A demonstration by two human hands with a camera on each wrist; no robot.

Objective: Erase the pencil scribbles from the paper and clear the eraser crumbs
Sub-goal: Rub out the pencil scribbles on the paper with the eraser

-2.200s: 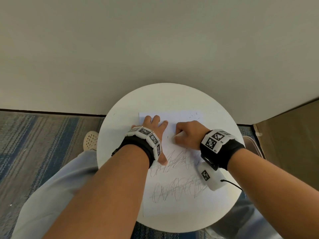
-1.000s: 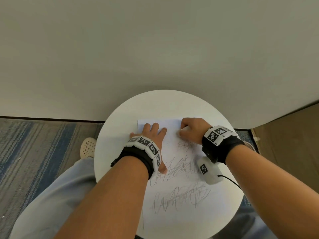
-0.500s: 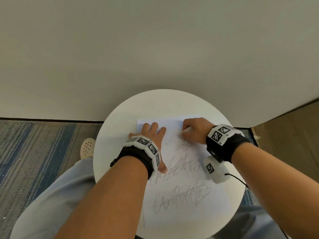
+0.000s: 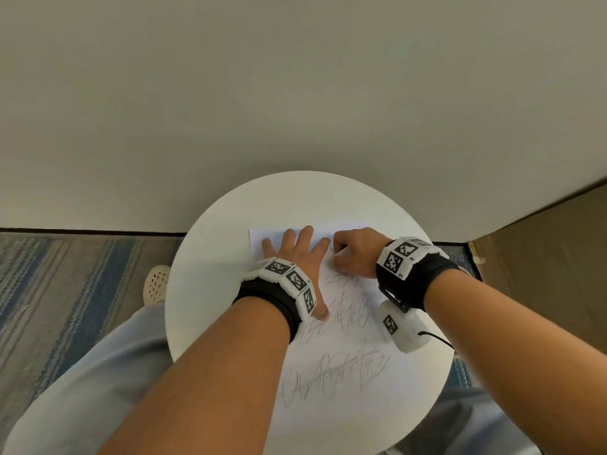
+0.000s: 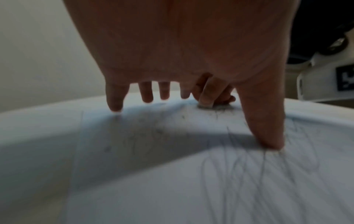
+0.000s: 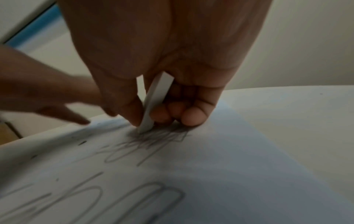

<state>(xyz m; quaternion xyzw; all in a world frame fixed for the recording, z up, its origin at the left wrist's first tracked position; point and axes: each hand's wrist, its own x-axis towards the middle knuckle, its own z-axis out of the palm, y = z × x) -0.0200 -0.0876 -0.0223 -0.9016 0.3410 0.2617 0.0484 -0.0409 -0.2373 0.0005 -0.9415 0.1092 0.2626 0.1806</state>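
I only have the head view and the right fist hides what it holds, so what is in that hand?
Observer: The right hand pinches a flat white eraser between thumb and fingers, its lower end pressed on the white sheet of paper.
Operator: Is it on a scribble?
Observer: Yes, its tip sits at the edge of a grey pencil scribble.
Operator: Any crumbs yet?
Observer: A few small dark specks lie on the sheet near the eraser.
Operator: And the left hand?
Observer: The left hand arches over the sheet, only its fingertips and thumb pressing down.
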